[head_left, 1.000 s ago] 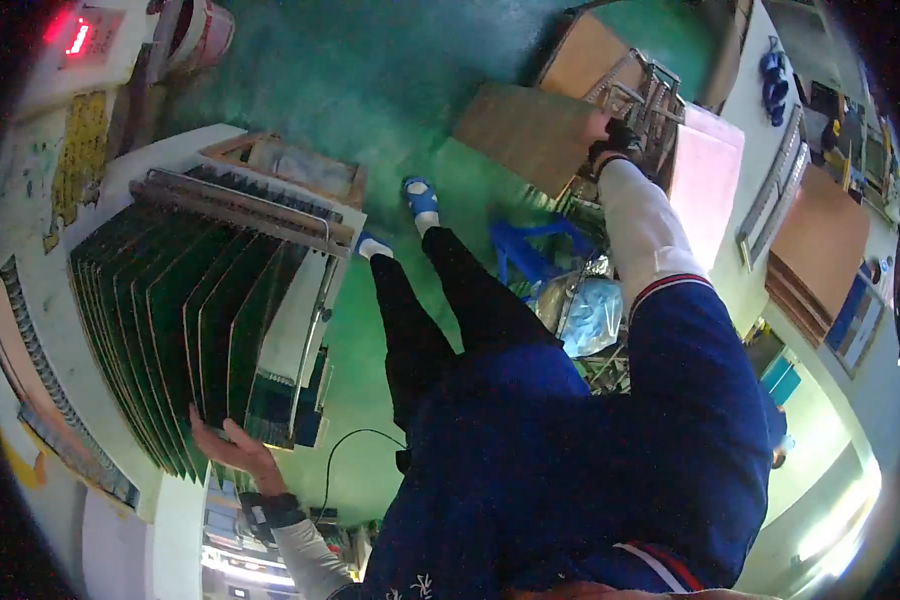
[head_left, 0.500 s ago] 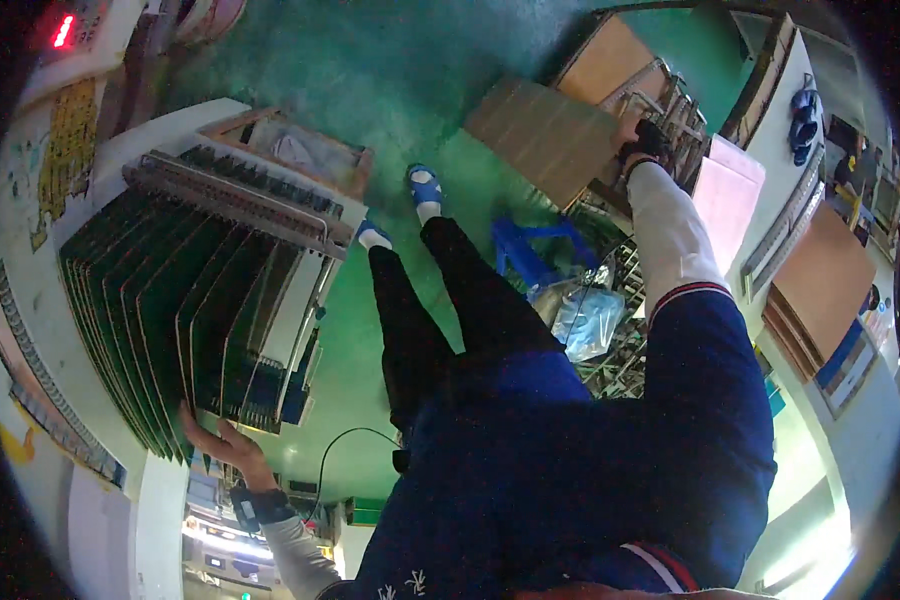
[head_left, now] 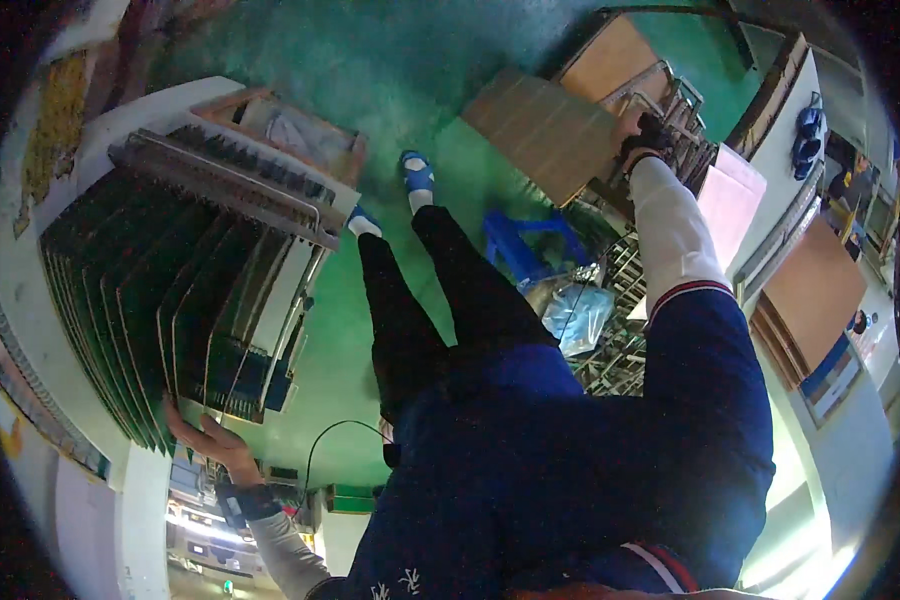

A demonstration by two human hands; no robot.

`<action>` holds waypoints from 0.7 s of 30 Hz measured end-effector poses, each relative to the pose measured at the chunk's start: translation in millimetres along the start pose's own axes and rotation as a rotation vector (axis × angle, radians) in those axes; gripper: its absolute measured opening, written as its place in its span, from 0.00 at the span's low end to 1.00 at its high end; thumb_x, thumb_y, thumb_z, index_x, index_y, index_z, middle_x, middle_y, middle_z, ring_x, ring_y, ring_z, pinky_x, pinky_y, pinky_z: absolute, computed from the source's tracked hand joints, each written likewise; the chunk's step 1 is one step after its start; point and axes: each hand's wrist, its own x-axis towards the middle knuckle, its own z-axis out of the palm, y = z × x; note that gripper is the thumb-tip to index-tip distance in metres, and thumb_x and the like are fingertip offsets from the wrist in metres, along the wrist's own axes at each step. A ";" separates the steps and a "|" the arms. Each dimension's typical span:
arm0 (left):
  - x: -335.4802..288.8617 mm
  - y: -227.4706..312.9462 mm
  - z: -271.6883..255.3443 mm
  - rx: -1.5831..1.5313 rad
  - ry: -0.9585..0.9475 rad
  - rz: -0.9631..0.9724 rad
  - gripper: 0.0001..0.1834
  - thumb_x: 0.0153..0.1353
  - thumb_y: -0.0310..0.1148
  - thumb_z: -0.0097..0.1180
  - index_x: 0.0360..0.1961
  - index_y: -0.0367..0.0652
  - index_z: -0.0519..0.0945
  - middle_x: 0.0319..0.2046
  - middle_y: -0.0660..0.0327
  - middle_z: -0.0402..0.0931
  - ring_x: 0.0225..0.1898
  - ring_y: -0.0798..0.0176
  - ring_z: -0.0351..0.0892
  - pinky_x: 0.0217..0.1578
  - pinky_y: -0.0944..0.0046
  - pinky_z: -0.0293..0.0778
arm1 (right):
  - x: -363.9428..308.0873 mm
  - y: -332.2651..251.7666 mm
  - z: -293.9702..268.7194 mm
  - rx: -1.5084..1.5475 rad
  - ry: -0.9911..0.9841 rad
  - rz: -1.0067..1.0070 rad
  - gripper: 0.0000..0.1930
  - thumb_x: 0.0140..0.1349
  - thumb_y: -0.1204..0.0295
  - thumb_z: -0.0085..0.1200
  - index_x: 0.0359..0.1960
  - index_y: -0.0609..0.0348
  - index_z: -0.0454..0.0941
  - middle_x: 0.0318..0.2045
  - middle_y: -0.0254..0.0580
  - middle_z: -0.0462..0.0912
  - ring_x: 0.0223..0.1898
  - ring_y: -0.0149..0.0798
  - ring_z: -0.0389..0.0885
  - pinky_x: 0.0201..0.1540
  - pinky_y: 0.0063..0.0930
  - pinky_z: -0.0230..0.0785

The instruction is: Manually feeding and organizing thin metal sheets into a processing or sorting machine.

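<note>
Now leftward in view, left fingers, at dark panels

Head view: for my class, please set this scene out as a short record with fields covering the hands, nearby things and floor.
Left hand: fingers and thumb apart, at the lower edges of the dark green boards
Right hand: by the edge of a brown board; exact contact unclear
Boards' position: standing side by side, under a bar
Floor: green
Stool: blue, beside a clear bag
Footwear: blue sandals, white socks
</note>
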 end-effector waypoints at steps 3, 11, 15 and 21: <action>4.6 3.1 -1.1 0.009 -0.005 0.020 0.30 0.77 0.44 0.37 0.70 0.32 0.64 0.65 0.43 0.67 0.65 0.41 0.66 0.65 0.45 0.61 | 4.2 -2.0 1.0 0.018 0.014 -0.002 0.12 0.61 0.62 0.59 0.42 0.50 0.87 0.34 0.44 0.86 0.37 0.48 0.86 0.39 0.43 0.78; 3.4 0.3 -2.4 0.065 -0.009 -0.031 0.32 0.75 0.45 0.38 0.70 0.31 0.64 0.66 0.42 0.67 0.66 0.41 0.66 0.66 0.46 0.61 | -11.2 9.1 25.5 0.055 0.048 0.111 0.12 0.61 0.62 0.58 0.42 0.50 0.87 0.32 0.43 0.86 0.36 0.47 0.86 0.38 0.43 0.77; 3.2 -5.4 2.1 0.033 0.006 -0.030 0.33 0.75 0.47 0.40 0.70 0.31 0.64 0.65 0.42 0.67 0.65 0.41 0.67 0.66 0.47 0.61 | -13.2 17.9 18.2 0.113 0.098 0.177 0.12 0.62 0.62 0.58 0.42 0.50 0.87 0.32 0.43 0.86 0.36 0.47 0.86 0.38 0.42 0.77; 0.0 -6.0 -3.9 -0.019 0.022 -0.030 0.34 0.75 0.50 0.40 0.69 0.31 0.64 0.65 0.43 0.66 0.65 0.43 0.67 0.66 0.47 0.61 | -26.4 -27.5 -25.5 0.479 0.277 0.250 0.13 0.58 0.62 0.61 0.42 0.53 0.86 0.31 0.42 0.86 0.34 0.45 0.85 0.33 0.39 0.76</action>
